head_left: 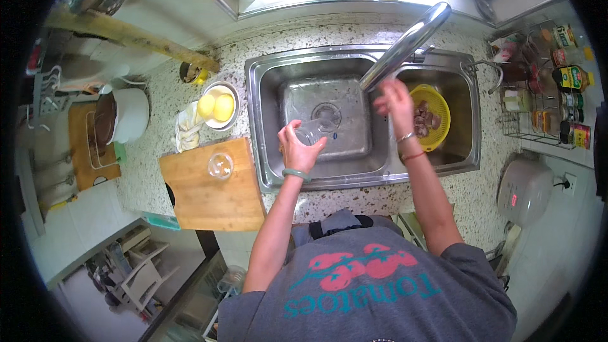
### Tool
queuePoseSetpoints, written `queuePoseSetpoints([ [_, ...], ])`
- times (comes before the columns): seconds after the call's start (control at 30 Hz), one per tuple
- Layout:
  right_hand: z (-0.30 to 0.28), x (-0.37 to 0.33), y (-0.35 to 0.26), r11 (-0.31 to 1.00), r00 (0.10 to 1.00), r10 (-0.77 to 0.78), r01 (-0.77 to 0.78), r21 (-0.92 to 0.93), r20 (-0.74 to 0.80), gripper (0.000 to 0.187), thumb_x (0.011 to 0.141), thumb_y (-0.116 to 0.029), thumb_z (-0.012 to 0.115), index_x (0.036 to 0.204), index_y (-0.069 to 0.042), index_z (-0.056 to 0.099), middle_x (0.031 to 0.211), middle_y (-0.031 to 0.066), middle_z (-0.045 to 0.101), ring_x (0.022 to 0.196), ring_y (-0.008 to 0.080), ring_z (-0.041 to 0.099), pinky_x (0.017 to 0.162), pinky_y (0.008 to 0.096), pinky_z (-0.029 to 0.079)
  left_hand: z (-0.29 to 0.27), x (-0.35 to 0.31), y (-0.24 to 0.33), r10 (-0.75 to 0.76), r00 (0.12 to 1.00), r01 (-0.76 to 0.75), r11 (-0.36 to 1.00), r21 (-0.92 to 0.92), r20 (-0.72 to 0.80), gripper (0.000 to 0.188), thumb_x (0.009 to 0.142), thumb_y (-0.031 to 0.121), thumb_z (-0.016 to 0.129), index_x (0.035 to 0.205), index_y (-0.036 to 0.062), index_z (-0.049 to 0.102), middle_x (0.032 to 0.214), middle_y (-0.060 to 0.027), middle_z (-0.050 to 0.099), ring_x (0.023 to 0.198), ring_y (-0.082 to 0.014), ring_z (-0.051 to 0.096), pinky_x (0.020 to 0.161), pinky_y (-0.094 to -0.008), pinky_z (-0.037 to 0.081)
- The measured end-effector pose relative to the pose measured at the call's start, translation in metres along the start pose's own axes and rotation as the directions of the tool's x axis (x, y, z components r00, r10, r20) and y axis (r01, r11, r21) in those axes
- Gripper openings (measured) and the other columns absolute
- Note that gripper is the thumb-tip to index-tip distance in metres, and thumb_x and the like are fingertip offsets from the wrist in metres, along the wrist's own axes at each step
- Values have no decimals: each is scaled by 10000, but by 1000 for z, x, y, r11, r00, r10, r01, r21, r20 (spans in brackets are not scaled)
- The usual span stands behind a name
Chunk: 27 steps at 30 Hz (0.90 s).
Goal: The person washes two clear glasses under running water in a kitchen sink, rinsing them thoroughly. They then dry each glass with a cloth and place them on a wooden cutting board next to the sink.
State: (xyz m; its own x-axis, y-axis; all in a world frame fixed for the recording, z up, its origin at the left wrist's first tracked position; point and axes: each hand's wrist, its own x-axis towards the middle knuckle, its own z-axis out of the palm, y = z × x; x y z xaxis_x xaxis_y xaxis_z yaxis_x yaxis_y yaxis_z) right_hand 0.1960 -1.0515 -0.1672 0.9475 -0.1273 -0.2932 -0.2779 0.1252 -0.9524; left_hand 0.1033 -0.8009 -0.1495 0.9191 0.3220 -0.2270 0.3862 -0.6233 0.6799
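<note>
My left hand (pixel 300 152) is closed around a small clear glass bowl (pixel 310 132), tilted over the large left basin (pixel 291 98) of the steel sink. Just under the tip of the chrome faucet (pixel 405 44), my right hand (pixel 396 101) holds nothing, its fingers apart and slightly blurred. Beside that wrist, a yellow colander (pixel 445 111) with brownish-red pieces of what looks like meat (pixel 425 120) sits in the smaller right basin (pixel 465 98).
Left of the sink lies a wooden cutting board (pixel 215 206) bearing another small clear bowl (pixel 220 166). Behind it are a white bowl (pixel 235 114) with yellow rounded pieces and a folded cloth (pixel 187 130). A wire rack (pixel 538 128) of jars and bottles stands at right.
</note>
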Motion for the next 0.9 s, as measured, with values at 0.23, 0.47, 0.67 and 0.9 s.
queuePoseSetpoints([
  [0.23,64,-107,14,775,707,518,-626,86,481,346,920,-355,622,1121,-79,566,941,36,655,594,69,541,551,202,434,-33,-10,-17,-215,843,519,563,-643,493,619,804,333,737,1305,218,392,1291,-80,450,1165,-262,463,704,-501,559],
  [0.47,88,-114,-1,940,872,339,-330,-88,354,299,880,-327,679,739,-84,576,706,0,609,581,52,500,520,204,390,-58,-3,-50,31,982,89,793,-603,187,637,854,408,694,1343,99,430,1318,-175,483,1213,-251,480,865,-393,506],
  [0.67,113,-124,6,795,983,-9,117,-595,181,389,780,-348,753,680,-20,569,609,55,555,553,147,469,530,324,385,-133,20,-64,58,990,-1,917,-399,131,127,904,165,615,977,100,695,809,-23,725,715,-95,673,664,-246,506],
  [0.9,140,-143,9,907,992,-42,86,-413,115,334,821,-243,754,667,-47,533,592,-59,444,571,29,369,488,227,299,-224,111,-152,97,988,-57,955,291,-124,282,861,142,631,1135,77,641,1014,-113,691,931,-243,661,810,-301,514],
])
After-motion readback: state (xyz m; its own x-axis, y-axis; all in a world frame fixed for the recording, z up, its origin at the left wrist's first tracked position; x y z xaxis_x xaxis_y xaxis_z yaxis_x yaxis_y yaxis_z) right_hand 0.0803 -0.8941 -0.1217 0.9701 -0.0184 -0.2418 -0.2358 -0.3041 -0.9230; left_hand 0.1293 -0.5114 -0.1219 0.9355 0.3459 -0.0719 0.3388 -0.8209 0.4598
